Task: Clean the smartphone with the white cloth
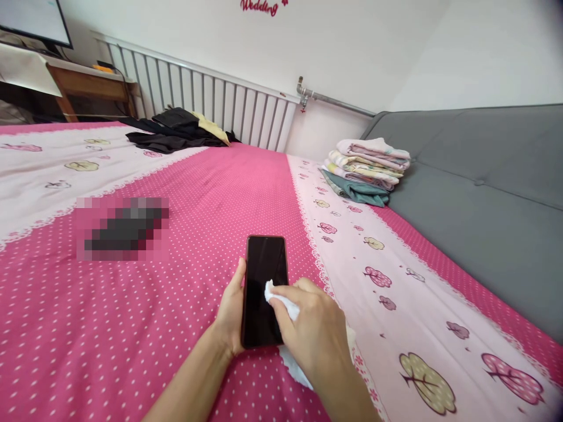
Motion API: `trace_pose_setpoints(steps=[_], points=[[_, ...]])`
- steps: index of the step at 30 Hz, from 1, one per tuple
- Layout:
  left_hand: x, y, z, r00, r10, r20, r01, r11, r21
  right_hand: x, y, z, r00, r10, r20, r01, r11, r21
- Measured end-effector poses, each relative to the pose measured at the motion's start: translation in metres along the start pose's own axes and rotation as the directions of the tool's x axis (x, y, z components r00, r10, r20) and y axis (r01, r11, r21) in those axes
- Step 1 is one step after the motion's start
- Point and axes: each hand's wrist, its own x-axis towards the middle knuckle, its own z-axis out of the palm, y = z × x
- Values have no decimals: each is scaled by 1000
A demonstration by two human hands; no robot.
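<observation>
A smartphone (259, 293) with a dark screen and a thin reddish edge is held upright above the bed. My left hand (231, 310) grips it from the left side, thumb along the edge and the other fingers hidden behind it. My right hand (310, 319) pinches a white cloth (288, 305) between thumb and fingers, its tip against or just over the right part of the screen. More of the white cloth hangs below the right hand, partly covered by it.
The bedspread (211, 205) is pink with white dots and printed strips. A blurred dark object (127, 225) lies at left, dark clothes (176, 129) farther back. Folded fabrics (365, 167) are stacked by the grey headboard (475, 176). Behind are a radiator (211, 88) and a desk (88, 82).
</observation>
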Motion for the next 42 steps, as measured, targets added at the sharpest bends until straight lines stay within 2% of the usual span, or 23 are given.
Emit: trace_pose_setpoints(steps=[6, 8, 10, 13, 18, 21, 24, 28, 31, 33, 38, 42], points=[[0, -4, 1, 999, -52, -15, 53, 998, 27, 4, 3, 4, 992, 30, -126, -31, 999, -6], [-1, -5, 3, 998, -57, -39, 59, 997, 47, 6, 3, 4, 990, 29, -135, -28, 1000, 9], [-1, -6, 5, 996, -54, -65, 57, 997, 59, 6, 1, 4, 996, 1, -88, 3, 999, 44], [-1, -7, 5, 995, -54, -89, 60, 996, 68, 4, -2, 0, 996, -73, 53, 68, 995, 79], [0, -5, 3, 997, -39, -65, 44, 996, 74, -6, -4, -10, 948, -165, 272, 147, 986, 84], [0, -2, 2, 999, -3, -52, 6, 998, 59, -8, -5, -11, 927, -186, 325, 161, 982, 102], [0, -2, 1, 998, -16, -62, 20, 997, 77, -7, -6, -9, 949, -139, 283, 116, 989, 96], [0, -9, 5, 994, -70, -85, 78, 992, 103, -1, -3, -4, 992, -64, 105, 58, 997, 59], [-2, -14, 11, 992, -94, -82, 101, 990, 95, 3, 1, 0, 999, -39, -37, 40, 999, 26], [-2, -15, 15, 992, -88, -89, 96, 991, 93, 4, 3, 0, 997, -49, -59, 50, 998, 23], [-1, -12, 12, 993, -19, -113, 32, 993, 113, 2, -1, -2, 989, -119, 92, 115, 993, 39], [1, -8, 1, 997, -8, -75, 15, 995, 98, -5, -6, -3, 967, -147, 210, 140, 989, 46]])
